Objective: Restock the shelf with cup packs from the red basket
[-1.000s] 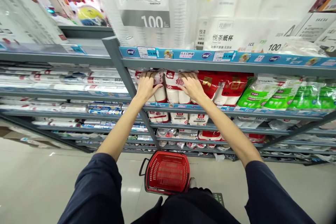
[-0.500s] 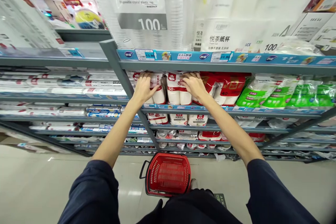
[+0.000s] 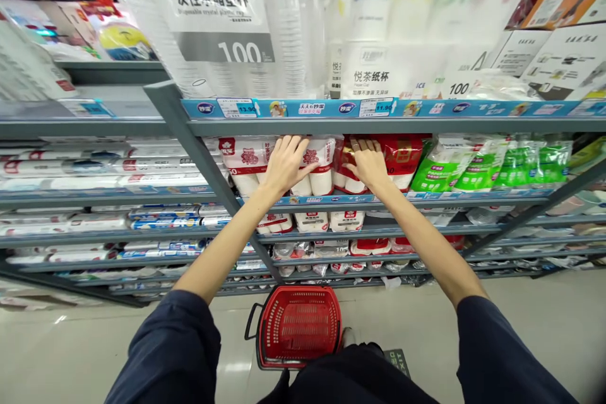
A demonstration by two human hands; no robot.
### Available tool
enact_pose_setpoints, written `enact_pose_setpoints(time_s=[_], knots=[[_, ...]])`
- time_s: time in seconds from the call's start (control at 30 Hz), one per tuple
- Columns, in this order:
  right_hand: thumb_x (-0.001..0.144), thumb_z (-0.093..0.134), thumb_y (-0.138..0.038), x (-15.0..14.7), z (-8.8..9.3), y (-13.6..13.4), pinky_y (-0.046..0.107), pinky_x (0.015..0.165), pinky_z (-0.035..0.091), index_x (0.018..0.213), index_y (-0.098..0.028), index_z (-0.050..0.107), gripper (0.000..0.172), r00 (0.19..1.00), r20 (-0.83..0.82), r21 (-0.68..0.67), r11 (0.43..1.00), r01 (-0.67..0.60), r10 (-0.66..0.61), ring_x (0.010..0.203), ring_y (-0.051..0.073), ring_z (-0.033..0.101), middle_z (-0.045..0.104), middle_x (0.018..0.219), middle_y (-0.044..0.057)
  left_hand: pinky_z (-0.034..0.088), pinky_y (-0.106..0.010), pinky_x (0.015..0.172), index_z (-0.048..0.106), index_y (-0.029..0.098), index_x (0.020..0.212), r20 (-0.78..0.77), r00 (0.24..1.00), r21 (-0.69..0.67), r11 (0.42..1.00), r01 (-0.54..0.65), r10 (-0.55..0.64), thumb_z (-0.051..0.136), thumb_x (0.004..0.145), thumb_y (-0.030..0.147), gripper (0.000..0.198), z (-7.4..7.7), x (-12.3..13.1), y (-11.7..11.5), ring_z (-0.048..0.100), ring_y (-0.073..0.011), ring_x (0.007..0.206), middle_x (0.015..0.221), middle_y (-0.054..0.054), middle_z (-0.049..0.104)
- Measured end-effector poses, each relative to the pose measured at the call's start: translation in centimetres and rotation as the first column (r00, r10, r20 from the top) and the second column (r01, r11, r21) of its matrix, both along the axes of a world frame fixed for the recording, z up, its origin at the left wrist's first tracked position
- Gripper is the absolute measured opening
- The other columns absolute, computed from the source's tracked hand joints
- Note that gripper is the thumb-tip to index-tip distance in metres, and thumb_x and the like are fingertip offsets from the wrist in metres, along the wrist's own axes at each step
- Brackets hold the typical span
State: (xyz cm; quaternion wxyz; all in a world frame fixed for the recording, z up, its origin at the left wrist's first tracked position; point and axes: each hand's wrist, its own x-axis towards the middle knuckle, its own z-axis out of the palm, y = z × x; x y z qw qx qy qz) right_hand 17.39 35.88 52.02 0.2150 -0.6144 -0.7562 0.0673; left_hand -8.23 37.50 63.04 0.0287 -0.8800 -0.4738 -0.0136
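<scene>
My left hand (image 3: pixel 285 167) lies flat with spread fingers on the white and red packs of disposable cups (image 3: pixel 310 170). My right hand (image 3: pixel 369 163) rests on a red pack of cups (image 3: pixel 402 153), its fingers over the pack's top edge. Neither hand lifts a pack. The row stands on a grey metal shelf with a blue price strip (image 3: pixel 388 199), and both hands are just below the shelf above. Green packs (image 3: pixel 442 167) stand further right in the same row.
A grey shelf upright (image 3: pixel 192 142) runs diagonally to the left of my hands. Large bags of plastic cups (image 3: pixel 218 19) and paper cups (image 3: pixel 402 57) fill the shelf above. A red plastic basket (image 3: pixel 297 327) stands on the tiled floor (image 3: pixel 104 341) below.
Both hands have slid right along the row of packs, the right one onto the red pack. The shelves have shifted left in the view.
</scene>
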Motion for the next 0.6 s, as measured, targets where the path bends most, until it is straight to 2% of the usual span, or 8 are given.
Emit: enact_pose_setpoints(time_s=[0.07, 0.13, 0.27, 0.4, 0.5, 0.6], knots=[[0.100, 0.063, -0.020, 0.1, 0.2, 0.2, 0.061, 0.119, 0.046, 0.159, -0.002, 0.053, 0.063, 1.000, 0.022, -0.052, 0.999, -0.007, 0.008, 0.141, 0.043, 0.058, 0.065, 0.150, 0.028, 0.044, -0.056, 0.121, 0.057, 0.012, 0.154, -0.064, 0.998, -0.013, 1.000, -0.001, 0.000, 0.059, 0.108, 0.051, 0.061, -0.4, 1.3, 0.5, 0.053, -0.0427, 0.146, 0.151, -0.025, 0.062], [0.100, 0.061, -0.016, 0.8, 0.3, 0.1, 0.059, 0.120, 0.047, 0.156, -0.005, 0.058, 0.057, 1.000, 0.003, -0.090, 0.996, -0.015, 0.015, 0.144, 0.043, 0.057, 0.066, 0.150, 0.025, 0.047, -0.054, 0.117, 0.063, 0.012, 0.148, -0.123, 0.992, -0.029, 1.000, -0.012, 0.009, 0.057, 0.110, 0.047, 0.052, -0.9, 2.0, 0.8, 0.055, -0.0420, 0.143, 0.150, -0.025, 0.062], [0.103, 0.064, -0.017, 3.5, 0.0, -0.2, 0.055, 0.123, 0.048, 0.154, -0.008, 0.062, 0.053, 0.993, -0.099, -0.139, 0.987, -0.079, 0.065, 0.145, 0.039, 0.059, 0.066, 0.151, 0.022, 0.050, -0.051, 0.113, 0.070, 0.014, 0.140, -0.160, 0.987, -0.029, 0.999, -0.032, 0.027, 0.053, 0.112, 0.043, 0.044, -1.6, 1.9, 1.0, 0.060, -0.0402, 0.136, 0.144, -0.023, 0.067], [0.103, 0.066, -0.016, 5.8, -0.9, 0.4, 0.052, 0.123, 0.050, 0.154, -0.009, 0.063, 0.052, 0.962, -0.211, -0.144, 0.968, -0.206, 0.173, 0.141, 0.036, 0.062, 0.069, 0.148, 0.020, 0.051, -0.051, 0.111, 0.071, 0.015, 0.138, -0.142, 0.989, -0.027, 0.999, -0.042, 0.037, 0.056, 0.111, 0.043, 0.042, -1.8, 1.4, 1.0, 0.060, -0.0401, 0.136, 0.135, -0.023, 0.070], [0.103, 0.067, -0.016, 6.2, -1.1, 0.8, 0.050, 0.122, 0.052, 0.155, -0.010, 0.063, 0.053, 0.934, -0.260, -0.124, 0.951, -0.284, 0.245, 0.142, 0.035, 0.062, 0.070, 0.148, 0.019, 0.052, -0.052, 0.109, 0.073, 0.014, 0.132, -0.138, 0.989, -0.039, 0.997, -0.067, 0.061, 0.057, 0.111, 0.043, 0.040, -1.8, 1.3, 1.1, 0.061, -0.0413, 0.135, 0.128, -0.023, 0.071], [0.106, 0.064, -0.020, 5.7, -0.8, 0.6, 0.056, 0.122, 0.052, 0.157, -0.011, 0.062, 0.052, 0.943, -0.223, -0.150, 0.947, -0.282, 0.246, 0.146, 0.038, 0.061, 0.065, 0.154, 0.020, 0.052, -0.055, 0.111, 0.072, 0.011, 0.132, -0.122, 0.992, -0.032, 0.998, -0.045, 0.040, 0.055, 0.111, 0.044, 0.042, -2.1, 1.2, 1.0, 0.060, -0.0431, 0.136, 0.131, -0.025, 0.070]])
